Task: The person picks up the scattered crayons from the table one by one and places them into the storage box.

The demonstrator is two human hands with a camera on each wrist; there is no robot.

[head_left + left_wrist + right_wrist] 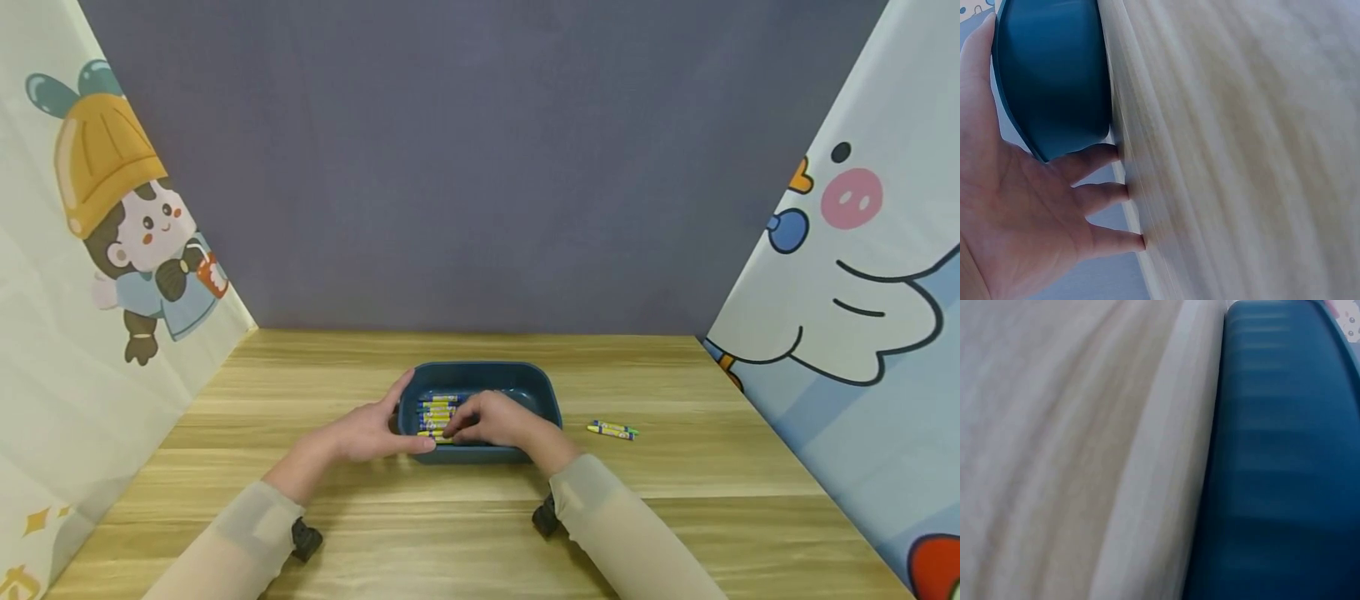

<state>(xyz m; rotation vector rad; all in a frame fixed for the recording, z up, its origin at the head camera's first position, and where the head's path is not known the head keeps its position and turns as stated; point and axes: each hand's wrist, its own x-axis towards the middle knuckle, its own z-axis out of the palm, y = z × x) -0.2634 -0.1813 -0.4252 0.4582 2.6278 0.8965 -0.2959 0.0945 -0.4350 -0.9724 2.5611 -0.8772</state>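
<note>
A dark blue rectangular box (536, 396) stands on the table, with several yellow-and-blue wrapped crayons (438, 408) lined up in its left part. My left hand (371, 429) spans the box's left end. Its thumb lies along the front rim, and its other fingers reach along the left side; in the left wrist view several fingertips touch the tabletop. Inside the box, my right hand (495, 419) has bent fingers and pinches the right end of the nearest crayon (432, 434). Its palm hides part of the box floor. The right wrist view shows only the box wall (1285, 450) and table.
Two more crayons (613, 431), one with a green tip and one yellow, lie side by side on the wooden table (375, 533) right of the box. A grey wall (480, 167) rises behind, and printed cartoon panels flank both sides.
</note>
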